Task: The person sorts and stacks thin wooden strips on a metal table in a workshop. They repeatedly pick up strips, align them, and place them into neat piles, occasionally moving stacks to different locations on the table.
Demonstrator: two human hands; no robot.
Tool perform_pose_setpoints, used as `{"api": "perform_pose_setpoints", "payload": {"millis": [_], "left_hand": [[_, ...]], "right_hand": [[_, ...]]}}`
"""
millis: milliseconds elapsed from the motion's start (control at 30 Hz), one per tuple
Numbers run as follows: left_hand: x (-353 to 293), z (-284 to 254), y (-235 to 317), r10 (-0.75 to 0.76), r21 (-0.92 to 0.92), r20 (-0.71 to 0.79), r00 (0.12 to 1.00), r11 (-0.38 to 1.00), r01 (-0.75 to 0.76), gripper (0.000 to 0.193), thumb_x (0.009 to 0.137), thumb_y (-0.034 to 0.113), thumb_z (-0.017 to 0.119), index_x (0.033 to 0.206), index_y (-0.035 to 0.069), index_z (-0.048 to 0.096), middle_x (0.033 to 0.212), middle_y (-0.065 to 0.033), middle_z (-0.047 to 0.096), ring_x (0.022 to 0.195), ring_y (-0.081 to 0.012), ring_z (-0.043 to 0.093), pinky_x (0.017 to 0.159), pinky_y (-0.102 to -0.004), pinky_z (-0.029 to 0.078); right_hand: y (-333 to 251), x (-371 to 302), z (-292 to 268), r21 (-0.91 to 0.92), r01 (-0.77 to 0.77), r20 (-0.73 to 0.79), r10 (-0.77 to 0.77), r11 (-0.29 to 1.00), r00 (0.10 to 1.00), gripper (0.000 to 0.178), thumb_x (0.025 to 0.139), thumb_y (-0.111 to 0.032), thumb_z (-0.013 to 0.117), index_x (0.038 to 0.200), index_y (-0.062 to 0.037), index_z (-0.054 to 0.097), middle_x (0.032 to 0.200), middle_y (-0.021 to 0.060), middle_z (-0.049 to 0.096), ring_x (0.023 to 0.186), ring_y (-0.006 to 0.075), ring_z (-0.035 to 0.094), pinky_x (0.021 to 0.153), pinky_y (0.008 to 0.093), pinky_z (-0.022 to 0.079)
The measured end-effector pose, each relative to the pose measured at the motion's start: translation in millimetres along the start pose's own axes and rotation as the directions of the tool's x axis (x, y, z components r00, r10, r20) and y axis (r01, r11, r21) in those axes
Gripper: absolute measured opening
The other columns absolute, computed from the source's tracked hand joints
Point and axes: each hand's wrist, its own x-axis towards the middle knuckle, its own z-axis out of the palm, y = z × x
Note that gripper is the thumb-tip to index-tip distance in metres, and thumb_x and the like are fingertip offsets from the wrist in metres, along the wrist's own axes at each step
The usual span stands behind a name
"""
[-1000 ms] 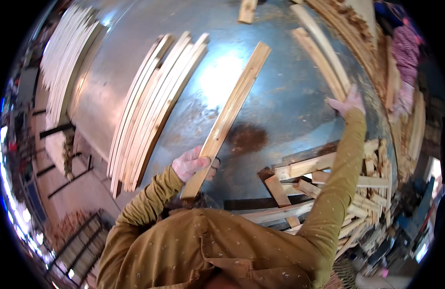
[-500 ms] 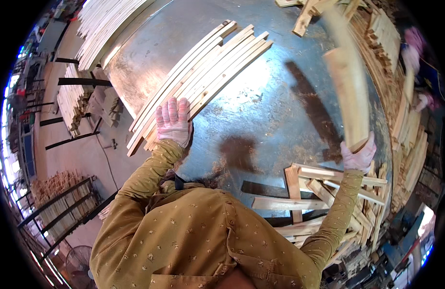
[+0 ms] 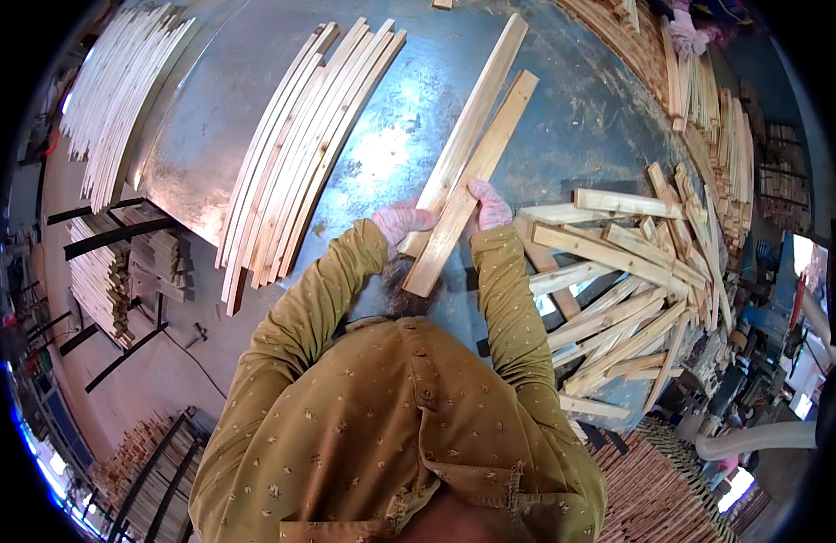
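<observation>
- A broad blue-grey metal table fills the middle of the view, scuffed and stained, with a bright glare patch left of centre.
- Side by side on its left part lies a row of pale wooden strips; beyond it, at the far left, stands a stack of boards.
- On the right, a jumbled pile of short wood pieces lies criss-crossed.
- Black metal bars jut out past the left edge above a pinkish floor.
- A pale pipe runs at the lower right, near a ribbed stack of thin strips.
- A co-worker's gloved hand shows at the upper right.
- Two boards slant up and away before the person's chest: the right board overlaps the lower part of the left board.
- The left hand, in a pinkish glove, is closed on the near end of the left board, thumb across its face.
- The right hand, gloved alike, is curled at the right board's right edge, most fingers hidden.
- Both elbows are bent, sleeves close to the body.
</observation>
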Motion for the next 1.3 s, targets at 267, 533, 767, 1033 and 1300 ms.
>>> {"api": "perform_pose_setpoints", "payload": {"millis": [267,533,767,1033,1300], "left_hand": [[-60.3,-22.1,-39.0,0.166,0.548,-0.342,0.925,0.835,0.053,0.052,0.092,0.025,0.063,0.138,0.004,0.05,0.115,-0.015,0.066,0.102,-0.0257,0.065,0.09,-0.0368,0.052],[-155.6,-60.1,-16.4,0.716,0.793,-0.259,0.649,-0.226,0.565,0.059,0.087,0.035,0.066,0.136,0.008,0.047,0.118,-0.0159,0.063,0.108,-0.0298,0.061,0.091,-0.0457,0.05],[-128.6,-80.6,-23.1,0.782,0.539,-0.449,0.433,-0.15,0.829,0.085,0.088,0.053,0.054,0.152,0.005,0.024,0.156,-0.0265,0.023,0.144,-0.0423,0.024,0.117,-0.0574,0.014],[-124.4,27.9,-7.9,0.301,0.831,-0.084,0.95,0.547,-0.1,0.093,0.084,0.044,0.072,0.151,0.001,0.023,0.139,-0.023,0.045,0.129,-0.0367,0.046,0.109,-0.0436,0.038],[-191.6,-108.0,81.2,0.894,0.955,-0.243,0.376,0.152,0.255,0.051,0.091,0.031,0.064,0.131,0.003,0.049,0.105,-0.0176,0.061,0.094,-0.0301,0.062,0.084,-0.0422,0.051]], "right_hand": [[16.6,-12.5,-4.7,-0.097,-0.054,-0.124,0.042,0.994,0.991,0.031,0.095,-0.021,0.056,0.114,0.0035,0.055,0.097,0.0164,0.064,0.079,0.0276,0.064,0.072,0.0406,0.056],[20.0,-7.0,-29.1,-0.2,0.172,0.04,-0.167,0.965,0.985,0.07,0.083,-0.065,0.064,0.123,-0.0085,0.056,0.069,0.0096,0.064,0.055,0.0214,0.061,0.05,0.0331,0.053],[30.5,3.2,-27.7,0.069,0.179,0.251,-0.191,0.981,0.949,0.074,0.08,-0.053,0.074,0.132,-0.0064,0.05,0.086,0.0119,0.064,0.054,0.0255,0.064,0.043,0.0363,0.057],[66.5,-29.1,44.3,-0.264,0.385,0.292,-0.307,0.885,0.906,0.079,0.084,-0.049,0.072,0.141,0.0,0.045,0.101,0.0159,0.068,0.072,0.0245,0.068,0.061,0.034,0.058],[-105.6,-65.0,-35.8,-0.434,-0.005,0.352,-0.175,-0.901,0.919,0.104,0.07,-0.058,0.074,0.151,-0.0101,0.03,0.14,0.0193,0.048,0.133,0.0352,0.043,0.112,0.0495,0.03]]}}
